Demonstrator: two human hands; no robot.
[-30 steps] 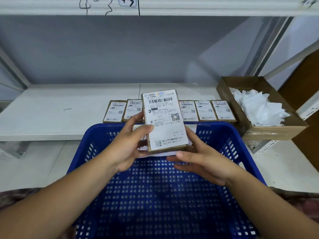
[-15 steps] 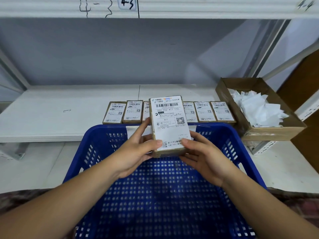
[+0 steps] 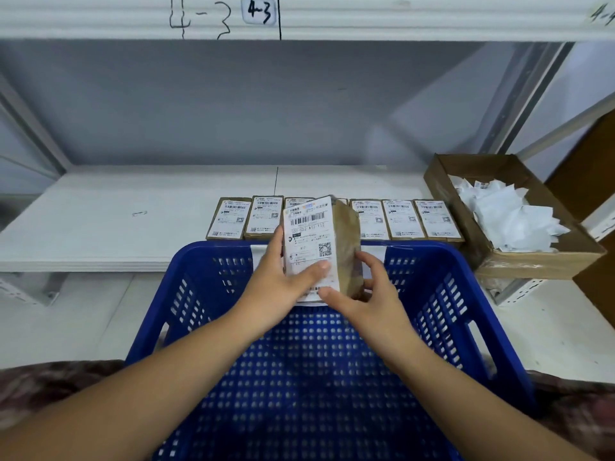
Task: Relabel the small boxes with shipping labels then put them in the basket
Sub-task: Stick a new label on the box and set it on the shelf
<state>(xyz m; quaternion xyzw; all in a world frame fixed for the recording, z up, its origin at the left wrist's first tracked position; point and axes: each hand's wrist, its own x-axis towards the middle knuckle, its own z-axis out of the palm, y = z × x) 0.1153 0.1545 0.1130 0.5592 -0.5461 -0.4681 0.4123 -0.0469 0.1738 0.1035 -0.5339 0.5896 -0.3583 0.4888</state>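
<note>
At my 9 o'clock the white shelf (image 3: 100,224) lies bare out to a row of boxes (image 3: 264,216) that runs along its near edge around 12 o'clock, each flat with its label up. I see two full ones at the left end and part of a third behind what I hold. My left grip (image 3: 276,281) is wrapped round the left edge of one box (image 3: 346,247): thumb laid across the lower part of its label (image 3: 307,241), fingers curled behind where I cannot see them. The box stands on end, tilted, with the label face turned toward 9 o'clock and a plain brown side showing toward 3 o'clock. It is in the air just above the far rim of the blue basket (image 3: 199,294), which fills my view from 12 down to 6 o'clock. My right grip (image 3: 362,301) pinches the same box at its lower right corner, thumb at the label's bottom edge, forefinger bent against the brown side. Past it, at 1 o'clock, three more of the row lie side by side. At 2 o'clock an open carton (image 3: 532,264) sits at the shelf's end, holding white scraps (image 3: 509,217).
</note>
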